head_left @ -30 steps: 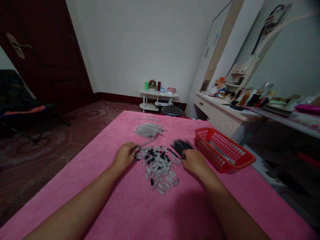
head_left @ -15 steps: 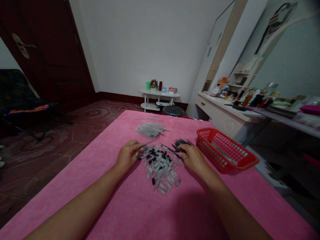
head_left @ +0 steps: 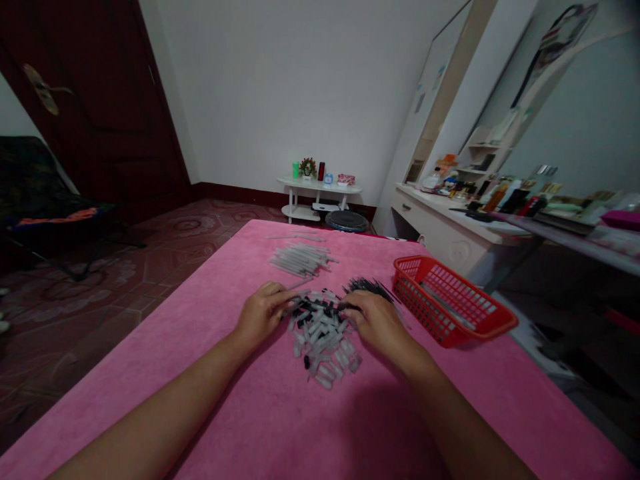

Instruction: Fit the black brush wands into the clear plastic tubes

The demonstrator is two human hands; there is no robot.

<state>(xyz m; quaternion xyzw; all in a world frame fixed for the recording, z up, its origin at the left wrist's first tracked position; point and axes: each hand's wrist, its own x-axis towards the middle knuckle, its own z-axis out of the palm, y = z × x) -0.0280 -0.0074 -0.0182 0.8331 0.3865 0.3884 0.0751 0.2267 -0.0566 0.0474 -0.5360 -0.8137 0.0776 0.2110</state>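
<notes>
Head view: a table [head_left: 310, 433] covered in pink cloth. At its middle, a loose pile of small clear and black pieces [head_left: 323, 340] was spread between the hands, its edges partly hidden by fingers. The left hand [head_left: 259, 316] was placed at the pile's left edge, thumb and fingers drawn together; whether anything was gripped could not be told. The right hand [head_left: 377, 323] was set opposite, well apart from the left, fingers bent inward; its grip could not be told either. Beyond the pile, a heap of grey rods [head_left: 301, 259] was laid. Behind the right hand, a bundle of thin black sticks [head_left: 373, 287] was partly blocked from sight. To the right, a red basket [head_left: 423, 309] was stood, slim pieces contained. Farther off were noted: a white stand [head_left: 320, 187], a dresser [head_left: 457, 230], a dark chair [head_left: 40, 180].
</notes>
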